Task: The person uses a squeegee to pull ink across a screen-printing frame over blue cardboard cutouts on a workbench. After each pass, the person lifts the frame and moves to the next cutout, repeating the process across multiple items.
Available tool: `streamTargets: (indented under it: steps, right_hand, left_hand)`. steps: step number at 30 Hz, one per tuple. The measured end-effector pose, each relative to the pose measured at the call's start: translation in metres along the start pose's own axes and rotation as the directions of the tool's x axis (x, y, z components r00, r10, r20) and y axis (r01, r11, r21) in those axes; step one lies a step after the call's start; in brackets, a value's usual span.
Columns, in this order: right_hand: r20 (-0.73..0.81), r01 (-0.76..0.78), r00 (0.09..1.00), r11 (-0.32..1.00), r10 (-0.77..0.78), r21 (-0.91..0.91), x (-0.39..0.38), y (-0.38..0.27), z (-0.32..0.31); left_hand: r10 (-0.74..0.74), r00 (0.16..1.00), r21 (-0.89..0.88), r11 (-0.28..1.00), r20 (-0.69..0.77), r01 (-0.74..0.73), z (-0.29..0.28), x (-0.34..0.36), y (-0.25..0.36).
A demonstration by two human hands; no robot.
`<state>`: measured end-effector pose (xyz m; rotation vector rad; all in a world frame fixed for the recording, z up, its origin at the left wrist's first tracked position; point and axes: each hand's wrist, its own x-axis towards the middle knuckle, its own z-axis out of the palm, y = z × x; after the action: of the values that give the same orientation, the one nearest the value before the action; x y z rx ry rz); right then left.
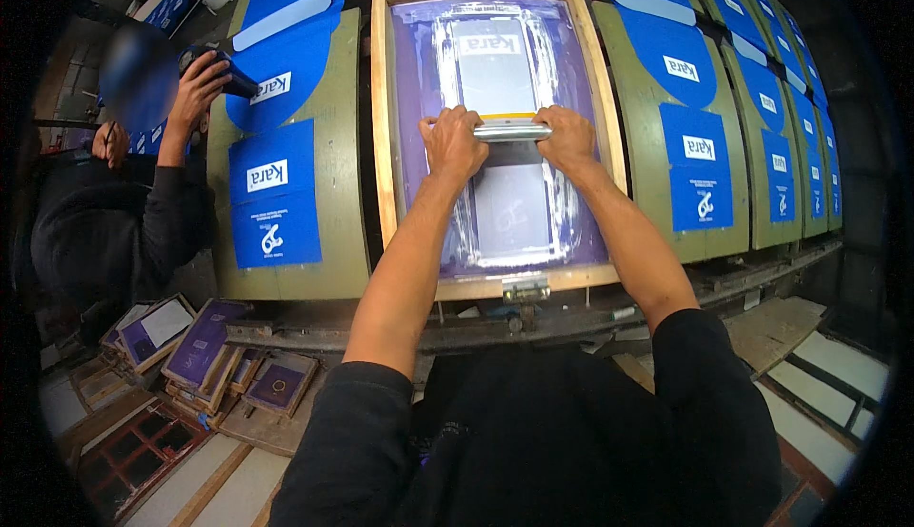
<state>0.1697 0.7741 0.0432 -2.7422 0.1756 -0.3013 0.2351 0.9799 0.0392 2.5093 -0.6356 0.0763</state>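
Note:
A wood-framed printing screen with purple mesh lies in front of me on the work table. Across its middle sits a squeegee with a metal handle and a yellow edge along its far side. My left hand is closed round the squeegee's left end, and my right hand grips its right end. White ink or paste is smeared in strips around the pale rectangular areas of the mesh. The fingertips are partly hidden behind the handle.
Blue printed pieces lie on olive boards on both sides. At the left, another person holds a dark object. Several smaller framed screens are stacked at the lower left. A metal hinge clamp is at the frame's near edge.

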Motion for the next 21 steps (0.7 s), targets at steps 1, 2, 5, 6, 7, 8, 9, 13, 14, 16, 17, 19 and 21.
streamTargets:
  steps: [1, 2, 5, 6, 7, 8, 9, 13, 14, 16, 17, 19, 21]
  right_hand:
    - [0.008, -0.016, 1.0, 1.0, 0.016, 0.0, -0.02, -0.006, -0.004]
    - [0.005, -0.022, 1.0, 1.0, 0.022, 0.003, -0.04, -0.012, -0.007]
    - [0.019, -0.028, 0.999, 1.0, 0.028, -0.005, -0.089, -0.027, -0.015]
    - [-0.063, 0.003, 0.998, 1.0, -0.002, 0.013, -0.103, -0.032, -0.016]
    - [-0.075, 0.014, 0.997, 1.0, -0.014, 0.004, -0.115, -0.036, -0.016]
    - [-0.071, 0.011, 0.997, 1.0, -0.011, -0.007, -0.132, -0.039, -0.017]
    - [-0.053, -0.003, 0.999, 1.0, 0.002, -0.022, -0.147, -0.042, -0.017]
    - [-0.05, -0.018, 0.999, 1.0, 0.018, 0.001, -0.194, -0.048, -0.017]
    - [-0.062, -0.015, 0.998, 1.0, 0.015, 0.008, -0.205, -0.05, -0.017]
    - [-0.064, -0.016, 0.998, 1.0, 0.015, -0.014, -0.224, -0.055, -0.019]
    - [-0.079, -0.001, 0.997, 1.0, 0.001, -0.002, -0.232, -0.057, -0.02]
    - [-0.096, 0.016, 0.995, 1.0, -0.014, 0.019, -0.246, -0.06, -0.024]
    - [-0.082, 0.017, 0.996, 1.0, -0.017, 0.008, -0.258, -0.064, -0.026]
  left_hand:
    - [-0.005, 1.0, -0.007, 1.0, 0.02, 0.005, -0.003, -0.018, 0.004]
    - [-0.003, 1.0, -0.009, 1.0, 0.029, 0.003, -0.005, -0.038, 0.009]
    - [0.009, 1.0, -0.002, 1.0, 0.029, -0.009, -0.014, -0.088, 0.019]
    - [0.013, 0.999, -0.003, 1.0, 0.032, -0.013, -0.016, -0.101, 0.022]
    - [0.015, 0.999, -0.001, 1.0, 0.04, -0.015, -0.018, -0.114, 0.023]
    - [0.005, 0.996, 0.018, 1.0, 0.086, -0.006, -0.02, -0.13, 0.025]
    - [0.016, 0.998, 0.023, 1.0, 0.068, -0.018, -0.021, -0.143, 0.027]
    - [0.033, 0.998, 0.013, 0.999, 0.048, -0.034, -0.022, -0.189, 0.033]
    - [0.037, 0.998, -0.002, 0.999, 0.042, -0.037, -0.023, -0.2, 0.034]
    - [0.046, 0.998, -0.02, 0.999, 0.04, -0.045, -0.025, -0.219, 0.037]
    - [0.047, 0.998, -0.026, 0.999, 0.048, -0.045, -0.026, -0.228, 0.039]
    - [0.069, 0.997, -0.024, 0.997, 0.024, -0.068, -0.029, -0.242, 0.043]
    - [0.071, 0.997, -0.023, 0.997, 0.02, -0.071, -0.032, -0.254, 0.045]
